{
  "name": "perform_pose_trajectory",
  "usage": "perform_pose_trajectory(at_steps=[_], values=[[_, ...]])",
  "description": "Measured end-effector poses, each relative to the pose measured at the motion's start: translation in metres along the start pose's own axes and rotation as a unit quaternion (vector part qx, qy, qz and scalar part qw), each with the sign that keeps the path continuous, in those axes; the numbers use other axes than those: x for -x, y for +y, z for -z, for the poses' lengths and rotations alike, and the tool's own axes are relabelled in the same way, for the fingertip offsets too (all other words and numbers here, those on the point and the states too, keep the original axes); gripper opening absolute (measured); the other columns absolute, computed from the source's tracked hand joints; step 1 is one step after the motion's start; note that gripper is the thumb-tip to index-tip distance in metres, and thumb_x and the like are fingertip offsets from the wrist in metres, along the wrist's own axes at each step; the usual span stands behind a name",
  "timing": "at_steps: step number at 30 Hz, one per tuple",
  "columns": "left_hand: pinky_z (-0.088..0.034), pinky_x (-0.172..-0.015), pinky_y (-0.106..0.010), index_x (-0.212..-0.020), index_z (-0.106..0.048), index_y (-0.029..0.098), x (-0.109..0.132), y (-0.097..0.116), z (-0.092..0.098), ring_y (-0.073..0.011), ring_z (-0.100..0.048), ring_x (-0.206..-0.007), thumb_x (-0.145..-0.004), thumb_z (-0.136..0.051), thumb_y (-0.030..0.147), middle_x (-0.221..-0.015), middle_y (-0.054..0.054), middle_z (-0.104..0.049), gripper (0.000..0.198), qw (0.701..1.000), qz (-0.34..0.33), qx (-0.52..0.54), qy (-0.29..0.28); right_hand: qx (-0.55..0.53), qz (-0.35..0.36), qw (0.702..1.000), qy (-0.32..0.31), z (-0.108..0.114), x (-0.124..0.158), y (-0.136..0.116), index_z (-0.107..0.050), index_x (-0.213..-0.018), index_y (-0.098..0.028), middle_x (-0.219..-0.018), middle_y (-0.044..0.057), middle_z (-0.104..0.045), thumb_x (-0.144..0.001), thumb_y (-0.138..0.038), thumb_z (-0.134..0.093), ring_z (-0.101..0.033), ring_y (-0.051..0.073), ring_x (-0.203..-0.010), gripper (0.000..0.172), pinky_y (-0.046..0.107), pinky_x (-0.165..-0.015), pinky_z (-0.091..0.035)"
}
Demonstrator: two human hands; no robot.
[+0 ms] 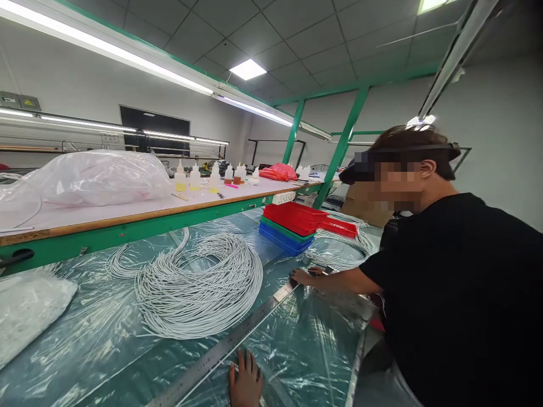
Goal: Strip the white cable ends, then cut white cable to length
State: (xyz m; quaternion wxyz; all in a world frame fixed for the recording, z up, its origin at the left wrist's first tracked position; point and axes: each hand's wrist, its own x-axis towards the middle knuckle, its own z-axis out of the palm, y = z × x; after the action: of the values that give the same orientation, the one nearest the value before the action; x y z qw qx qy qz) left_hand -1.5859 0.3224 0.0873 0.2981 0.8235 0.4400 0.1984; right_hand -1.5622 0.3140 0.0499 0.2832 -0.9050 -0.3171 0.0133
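My right hand (pixel 245 380) lies at the bottom edge with its fingers stretched flat on the plastic-covered green table (pixel 106 333). It rests right beside a long steel ruler (pixel 220 351). A thin white wire (pixel 258 323) runs along the ruler toward my fingers; whether they press on it I cannot tell. A co-worker in a black shirt (pixel 462 294) leans in from the right, one hand (pixel 305 276) resting at the ruler's far end. A big coil of white wires (pixel 199 288) lies left of the ruler. My left hand is out of view.
Stacked red, green and blue trays (pixel 292 226) stand behind the co-worker's hand. More wire loops (pixel 348 249) lie to their right. A raised shelf (pixel 127 217) carries a clear plastic bag (pixel 97 178), small bottles (pixel 195 178) and a red bag (pixel 278 172). A white bag (pixel 25 311) sits at the left.
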Motion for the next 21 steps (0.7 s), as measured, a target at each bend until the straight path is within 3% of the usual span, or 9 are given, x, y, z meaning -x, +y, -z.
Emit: perform_pose_trajectory(at_steps=[2,4,7,9,11,14,16,18,21], values=[[-0.042,-0.057,-0.05,-0.114,-0.017,0.063,0.0,-0.001,-0.003,-0.0368,-0.046,-0.114,-0.048,-0.05,0.046,-0.113,0.026,-0.054,0.076,1.0,-0.014,0.013,-0.014,-0.004,-0.002,1.0,-0.005,0.004,0.0,-0.003,-0.067,-0.085,-0.044,-0.114,-0.005,-0.06,-0.067,-0.049,-0.038,-0.042,0.038,-0.116,0.035,0.053,-0.069,-0.041],[-0.044,-0.061,-0.048,-0.118,-0.016,0.061,0.0,-0.004,-0.007,-0.0335,-0.048,-0.113,-0.056,-0.053,0.045,-0.118,0.023,-0.052,0.073,0.999,-0.027,0.023,-0.023,-0.009,-0.005,1.0,-0.012,0.009,0.0,-0.006,-0.07,-0.071,-0.033,-0.108,0.0,-0.064,-0.078,-0.049,-0.027,-0.046,0.033,-0.114,0.047,0.049,-0.073,-0.038],[-0.048,-0.069,-0.039,-0.129,-0.011,0.05,0.0,-0.011,-0.012,-0.0247,-0.051,-0.112,-0.075,-0.048,0.034,-0.126,0.014,-0.047,0.067,0.994,-0.067,0.064,-0.05,-0.017,-0.009,0.999,-0.026,0.015,0.003,-0.011,-0.065,-0.082,-0.013,-0.111,0.01,-0.06,-0.088,-0.044,-0.026,-0.054,0.019,-0.105,0.051,0.044,-0.096,-0.031],[-0.048,-0.071,-0.033,-0.133,-0.006,0.045,0.0,-0.015,-0.013,-0.0197,-0.051,-0.112,-0.084,-0.038,0.022,-0.129,0.011,-0.045,0.063,0.989,-0.098,0.082,-0.07,-0.02,-0.011,0.999,-0.031,0.018,0.004,-0.014,-0.058,-0.099,-0.005,-0.115,0.013,-0.056,-0.086,-0.044,-0.043,-0.054,0.016,-0.101,0.044,0.043,-0.096,-0.034],[-0.048,-0.072,-0.032,-0.133,-0.006,0.045,0.0,-0.016,-0.012,-0.0185,-0.052,-0.112,-0.086,-0.036,0.015,-0.13,0.011,-0.044,0.064,0.989,-0.113,0.06,-0.076,-0.022,-0.012,0.999,-0.034,0.02,0.004,-0.015,-0.061,-0.1,-0.018,-0.113,0.008,-0.059,-0.089,-0.046,-0.034,-0.053,0.024,-0.106,0.041,0.048,-0.086,-0.041],[-0.047,-0.072,-0.033,-0.132,-0.014,0.048,0.002,-0.014,-0.008,-0.0214,-0.053,-0.111,-0.084,-0.046,0.018,-0.13,0.01,-0.046,0.065,0.991,-0.124,-0.01,-0.054,-0.023,-0.015,0.999,-0.037,0.02,0.002,-0.016,-0.068,-0.08,-0.035,-0.104,0.003,-0.064,-0.086,-0.044,-0.004,-0.047,0.035,-0.11,0.065,0.048,-0.064,-0.036],[-0.047,-0.071,-0.034,-0.13,-0.021,0.048,0.004,-0.01,-0.005,-0.0231,-0.054,-0.109,-0.082,-0.052,0.024,-0.128,0.008,-0.049,0.062,0.989,-0.136,-0.04,-0.037,-0.02,-0.017,0.999,-0.035,0.017,-0.001,-0.015,-0.067,-0.078,-0.042,-0.106,0.002,-0.064,-0.078,-0.046,-0.01,-0.043,0.04,-0.111,0.057,0.045,-0.057,-0.03],[-0.045,-0.07,-0.034,-0.129,-0.027,0.048,0.005,-0.008,-0.003,-0.0236,-0.055,-0.108,-0.082,-0.053,0.029,-0.127,0.006,-0.052,0.058,0.987,-0.148,-0.049,-0.026,-0.013,-0.023,0.999,-0.031,0.013,-0.002,-0.012,-0.065,-0.081,-0.048,-0.111,0.0,-0.062,-0.07,-0.048,-0.021,-0.039,0.041,-0.113,0.045,0.042,-0.056,-0.028],[-0.044,-0.069,-0.035,-0.129,-0.029,0.048,0.005,-0.007,-0.001,-0.0229,-0.055,-0.107,-0.083,-0.052,0.03,-0.126,0.006,-0.052,0.055,0.986,-0.154,-0.056,-0.021,-0.006,-0.038,0.999,-0.023,0.006,-0.002,-0.007,-0.062,-0.086,-0.051,-0.117,-0.002,-0.059,-0.063,-0.049,-0.029,-0.035,0.041,-0.116,0.04,0.041,-0.056,-0.028]])
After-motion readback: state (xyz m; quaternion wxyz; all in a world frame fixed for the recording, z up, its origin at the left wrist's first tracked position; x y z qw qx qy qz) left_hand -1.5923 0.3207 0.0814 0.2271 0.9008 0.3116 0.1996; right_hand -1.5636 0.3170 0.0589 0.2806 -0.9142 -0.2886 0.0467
